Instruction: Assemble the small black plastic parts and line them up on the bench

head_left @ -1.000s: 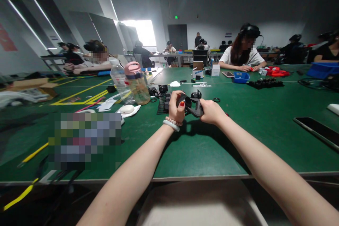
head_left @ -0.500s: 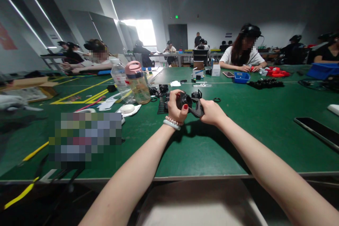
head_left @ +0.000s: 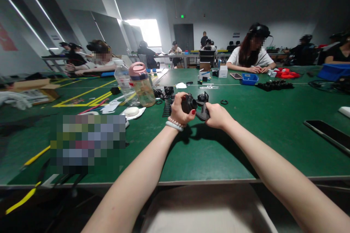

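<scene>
My left hand, with a beaded bracelet and a pale bangle at the wrist, is wrapped round a black part with a round, lens-like barrel. The barrel faces right. In my right hand is a curved black bracket-like piece, its open side close to the barrel; whether the two touch is hard to tell. Just beyond them a small black part lies on the green table. A black ring rests to the right, past my right hand.
A pink-lided bottle and a clear plastic bottle stand at the left. Beyond are small boxes, a blue tray and a phone at the right. A co-worker sits across the table.
My left hand has shifted slightly left with the lens-like part, and the gap between it and the bracket has widened. My right hand has barely moved.
</scene>
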A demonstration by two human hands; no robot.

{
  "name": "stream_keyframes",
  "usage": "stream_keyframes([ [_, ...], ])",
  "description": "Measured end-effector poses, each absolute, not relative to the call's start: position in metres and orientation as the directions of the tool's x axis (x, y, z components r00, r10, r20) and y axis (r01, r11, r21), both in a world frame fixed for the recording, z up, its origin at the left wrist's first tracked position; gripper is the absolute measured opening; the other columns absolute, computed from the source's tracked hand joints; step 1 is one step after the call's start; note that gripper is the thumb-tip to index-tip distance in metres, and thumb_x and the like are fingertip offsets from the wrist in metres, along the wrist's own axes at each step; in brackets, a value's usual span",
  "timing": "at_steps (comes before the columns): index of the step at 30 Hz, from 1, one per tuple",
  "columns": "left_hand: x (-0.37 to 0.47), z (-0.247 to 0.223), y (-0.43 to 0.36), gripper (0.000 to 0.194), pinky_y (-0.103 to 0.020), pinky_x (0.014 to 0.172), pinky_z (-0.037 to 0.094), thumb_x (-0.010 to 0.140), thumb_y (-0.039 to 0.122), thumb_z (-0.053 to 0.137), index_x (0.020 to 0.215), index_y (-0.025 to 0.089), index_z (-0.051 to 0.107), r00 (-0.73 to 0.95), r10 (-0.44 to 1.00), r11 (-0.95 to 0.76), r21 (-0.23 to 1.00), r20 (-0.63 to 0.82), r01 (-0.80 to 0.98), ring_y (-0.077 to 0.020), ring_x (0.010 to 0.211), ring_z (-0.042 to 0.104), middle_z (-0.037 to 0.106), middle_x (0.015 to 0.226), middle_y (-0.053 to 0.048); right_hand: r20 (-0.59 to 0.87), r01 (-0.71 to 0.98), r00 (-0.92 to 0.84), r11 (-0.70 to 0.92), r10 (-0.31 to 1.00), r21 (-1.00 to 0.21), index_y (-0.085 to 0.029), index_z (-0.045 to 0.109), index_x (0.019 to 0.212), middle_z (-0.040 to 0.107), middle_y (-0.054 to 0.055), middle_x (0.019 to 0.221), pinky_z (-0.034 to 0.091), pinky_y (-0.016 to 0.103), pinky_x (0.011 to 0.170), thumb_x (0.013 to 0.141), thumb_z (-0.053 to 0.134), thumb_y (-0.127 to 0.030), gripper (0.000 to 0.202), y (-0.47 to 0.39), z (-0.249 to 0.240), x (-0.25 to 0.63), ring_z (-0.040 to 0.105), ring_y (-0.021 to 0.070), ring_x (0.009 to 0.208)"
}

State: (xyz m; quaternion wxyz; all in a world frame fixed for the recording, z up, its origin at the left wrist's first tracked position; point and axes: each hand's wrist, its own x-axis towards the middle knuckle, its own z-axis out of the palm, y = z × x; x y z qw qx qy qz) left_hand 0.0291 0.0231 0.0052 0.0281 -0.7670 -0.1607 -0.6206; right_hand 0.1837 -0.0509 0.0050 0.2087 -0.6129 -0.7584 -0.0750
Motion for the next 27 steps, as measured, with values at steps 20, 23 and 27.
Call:
stream_keyframes([
  [20, 0.023, 0.005, 0.034, 0.061, -0.034, 0.067, 0.044, 0.056, 0.058, 0.054, 0.098, 0.016, 0.041, 0.241, 0.056, -0.971, -0.004, 0.969, 0.240, -0.0188, 0.077, 0.050, 0.048, 0.084, -0.005, 0.322, 0.940, -0.139, 0.228, 0.936, -0.255, -0.016, 0.052, 0.082, 0.063, 0.009, 0.079, 0.038, 0.021, 0.054, 0.065, 0.049, -0.020, 0.017, -0.055, 0.008, 0.181, 0.059, 0.0201, 0.069],
  [23, 0.021, 0.007, 0.035, 0.063, -0.036, 0.070, 0.044, 0.054, 0.058, 0.056, 0.098, 0.015, 0.041, 0.268, 0.000, -0.973, -0.062, 0.963, 0.222, -0.0210, 0.081, 0.050, 0.049, 0.085, -0.007, 0.298, 0.939, -0.147, 0.228, 0.943, -0.257, -0.016, 0.052, 0.084, 0.063, 0.009, 0.080, 0.039, 0.022, 0.055, 0.066, 0.049, -0.020, 0.018, -0.056, 0.009, 0.180, 0.059, 0.0204, 0.071],
  [27, 0.019, 0.006, 0.037, 0.063, -0.040, 0.069, 0.044, 0.053, 0.060, 0.055, 0.095, 0.015, 0.042, 0.288, 0.024, -0.966, -0.052, 0.957, 0.252, -0.0231, 0.081, 0.051, 0.051, 0.087, -0.009, 0.279, 0.943, -0.143, 0.216, 0.950, -0.255, -0.016, 0.053, 0.085, 0.063, 0.009, 0.082, 0.039, 0.021, 0.056, 0.067, 0.050, -0.020, 0.020, -0.056, 0.010, 0.180, 0.059, 0.0204, 0.072],
])
